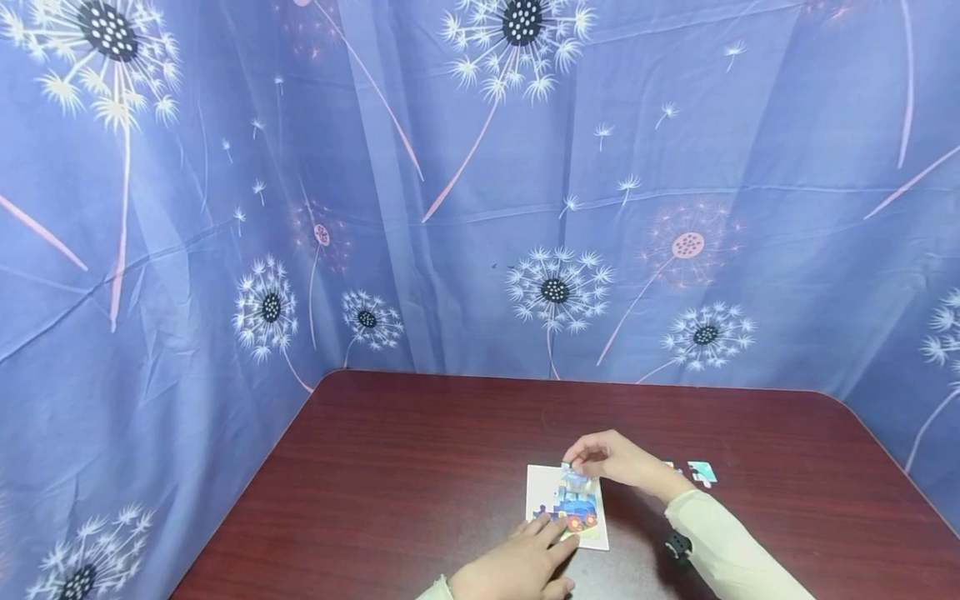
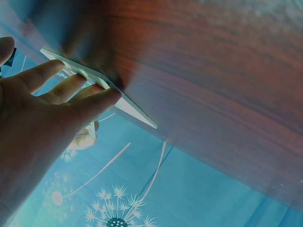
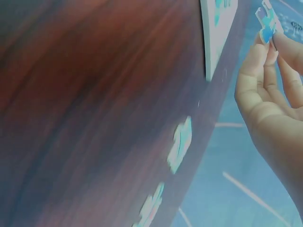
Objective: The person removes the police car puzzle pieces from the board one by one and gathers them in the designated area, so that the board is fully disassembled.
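A white-framed jigsaw board (image 1: 542, 483) lies on the table, partly filled with a blue vehicle picture with red wheels; its upper left is bare white. My left hand (image 1: 517, 562) rests on the board's near edge with outstretched fingers, which the left wrist view also shows. Over the far side of the board, my right hand (image 1: 626, 461) pinches a jigsaw piece (image 3: 268, 23) between thumb and fingers. That piece has blue on it and is held tilted, clear of the board in the right wrist view.
Right of the board lie loose jigsaw pieces, one green-blue piece (image 1: 702, 472) and another (image 3: 150, 208) partly hidden behind my right wrist in the head view. The dark red wooden table (image 1: 405, 450) backs onto a blue dandelion-print curtain (image 1: 465, 275).
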Tool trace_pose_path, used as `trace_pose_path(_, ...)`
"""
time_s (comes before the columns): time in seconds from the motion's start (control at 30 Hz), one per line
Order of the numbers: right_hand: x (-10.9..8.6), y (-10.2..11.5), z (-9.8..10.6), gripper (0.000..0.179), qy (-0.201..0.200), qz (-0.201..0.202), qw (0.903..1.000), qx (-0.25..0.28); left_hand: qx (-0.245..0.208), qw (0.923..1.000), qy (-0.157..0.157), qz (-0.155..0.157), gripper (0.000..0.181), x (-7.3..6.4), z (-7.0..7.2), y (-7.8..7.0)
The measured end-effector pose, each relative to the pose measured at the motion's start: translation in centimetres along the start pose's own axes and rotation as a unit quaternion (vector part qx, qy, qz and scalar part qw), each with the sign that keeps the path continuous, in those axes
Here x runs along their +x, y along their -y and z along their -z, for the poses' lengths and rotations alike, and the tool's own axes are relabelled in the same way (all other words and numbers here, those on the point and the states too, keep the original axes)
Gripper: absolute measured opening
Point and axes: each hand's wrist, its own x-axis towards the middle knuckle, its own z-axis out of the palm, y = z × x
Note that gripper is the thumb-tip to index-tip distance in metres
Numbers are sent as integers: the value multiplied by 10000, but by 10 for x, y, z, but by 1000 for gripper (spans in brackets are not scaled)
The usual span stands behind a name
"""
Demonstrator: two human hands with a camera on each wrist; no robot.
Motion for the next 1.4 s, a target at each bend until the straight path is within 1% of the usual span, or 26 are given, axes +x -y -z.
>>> trace_pose_path(0.27, -20, -8, 23, 24, -81, -326, 9994, 48, -43, 10000, 9, 37, 52, 0, -2, 0)
trace_pose_path(0.53, -44, -17, 39, 24, -145, -101, 9998, -75, -104, 9998, 81, 121, 52, -1, -1, -1)
trace_pose_path(0.67, -54, -24, 43, 23, -127, -119, 9998, -68, -75, 9998, 112, 148, 52, -1, -1, -2)
trace_pose_path(0.8, -62, -27, 44, 22, 1, -147, 9999, 84, -126, 9996, 187, 175, 53, -2, 0, -2)
trace_pose_path(0.93, -66, -29, 44, 22, 94, -157, 9997, 174, -116, 9997, 137, 149, 52, -2, 0, -1)
trace_pose_path(1.03, -67, -31, 44, 20, 102, -69, 9999, 44, -33, 9999, 76, 90, 52, -2, -1, 0)
trace_pose_path(1.13, -67, -33, 42, 19, 107, -90, 9999, -28, -4, 10000, 58, 60, 52, -1, -3, 0)
trace_pose_path(1.27, -67, -36, 41, 18, 108, -212, 9997, -23, -5, 10000, 71, 56, 52, -1, -3, 0)
trace_pose_path(1.4, -66, -39, 40, 17, 91, -143, 9998, -72, -78, 9998, 127, 96, 53, -1, -4, 0)
